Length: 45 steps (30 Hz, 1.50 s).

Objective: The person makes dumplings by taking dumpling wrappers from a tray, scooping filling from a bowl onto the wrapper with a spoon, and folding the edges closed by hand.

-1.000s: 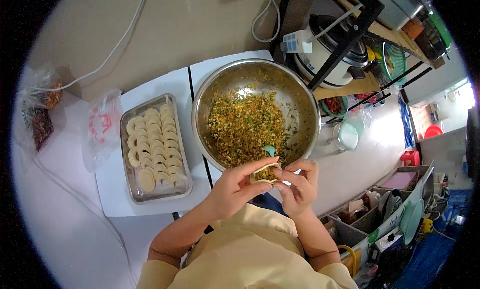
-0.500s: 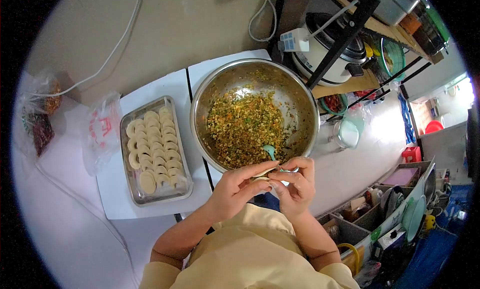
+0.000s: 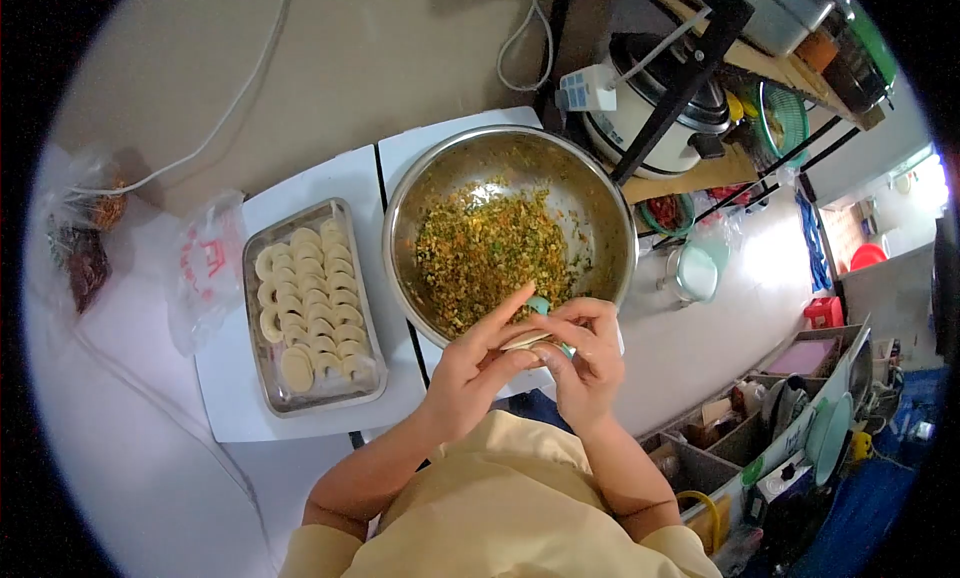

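Glossy metal bowl (image 3: 602, 213), shiny metal tray (image 3: 330, 393), smooth matt wrapper (image 3: 525, 340), rough filling (image 3: 490, 248), crinkled plastic bag (image 3: 208, 273), matt cloth shirt (image 3: 500, 513)

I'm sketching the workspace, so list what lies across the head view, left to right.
Filled bag, red-printed bag, tray, bowl, green basket, red stool.

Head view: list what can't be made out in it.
In the head view:
Dough wrapper: inside hidden by its fold and the left hand.
Spoon: partly hidden behind the right hand.
Bowl: bottom covered by chopped filling.
Plastic bag: red print too small and creased to read.
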### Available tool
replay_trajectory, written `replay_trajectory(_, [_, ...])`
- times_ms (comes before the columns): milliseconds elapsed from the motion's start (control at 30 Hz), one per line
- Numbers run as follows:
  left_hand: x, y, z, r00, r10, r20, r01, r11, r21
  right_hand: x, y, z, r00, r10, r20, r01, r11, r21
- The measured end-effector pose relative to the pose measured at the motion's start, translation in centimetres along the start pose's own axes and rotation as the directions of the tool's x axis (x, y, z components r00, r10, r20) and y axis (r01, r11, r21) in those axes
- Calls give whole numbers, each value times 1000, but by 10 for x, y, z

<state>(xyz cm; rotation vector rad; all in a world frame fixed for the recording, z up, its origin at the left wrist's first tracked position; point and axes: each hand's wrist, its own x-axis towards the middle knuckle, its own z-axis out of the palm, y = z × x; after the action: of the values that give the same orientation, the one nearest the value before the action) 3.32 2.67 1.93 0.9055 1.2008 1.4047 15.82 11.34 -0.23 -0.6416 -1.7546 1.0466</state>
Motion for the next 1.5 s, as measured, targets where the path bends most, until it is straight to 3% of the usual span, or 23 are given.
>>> replay_trajectory(67, [3,1,-1,1000,-26,-6,26,994,-104,5,11,-5,969,-195,155,215,969,-123])
replay_trajectory(267, [8,-10,-2,998,-54,31,59,981,-187,8,17,0,984,-105,147,124,984,-131])
replay_trajectory(433, [14,-18,-9,1000,7,-30,-9,998,-64,16,20,1,974,-99,205,120,988,-96])
replay_trajectory(467, [14,-16,-11,999,7,-32,-9,998,-65,20,20,1,956,-157,248,187,977,-105])
replay_trajectory(533, [13,-10,-14,997,-72,-4,71,988,134,23,21,1,934,-210,289,251,961,-112])
replay_trajectory(733, [16,-20,-18,1000,-28,-14,29,989,146,32,20,-1,900,-282,332,349,923,-164])
replay_trajectory(800, [17,-14,-21,998,-67,-12,68,985,160,36,15,-4,830,-316,459,450,866,-217])
replay_trajectory(900, [18,-15,-22,994,-109,-1,107,977,183,33,18,3,861,-275,427,378,909,-177])
replay_trajectory(1033, [18,-9,-23,987,-161,-11,159,957,243,31,19,4,850,-291,439,400,899,-179])
replay_trajectory(1133, [20,-21,-25,998,-64,-23,68,980,188,32,14,3,840,-284,463,432,865,-255])
replay_trajectory(1267, [19,-15,-19,994,-91,-64,103,971,217,31,20,8,821,-307,481,448,869,-209])
replay_trajectory(1367, [21,-25,-24,987,-123,-105,155,910,385,32,19,6,809,-319,494,467,859,-211])
replay_trajectory(1433, [22,-25,-28,988,-99,-118,136,923,361,35,13,4,799,-346,492,490,848,-199])
replay_trajectory(1467, [21,-23,-27,988,-101,-115,137,921,365,37,6,3,854,-308,420,417,888,-197])
replay_trajectory(1500, [20,-16,-24,985,-108,-135,131,977,169,37,2,2,901,-263,345,341,921,-187])
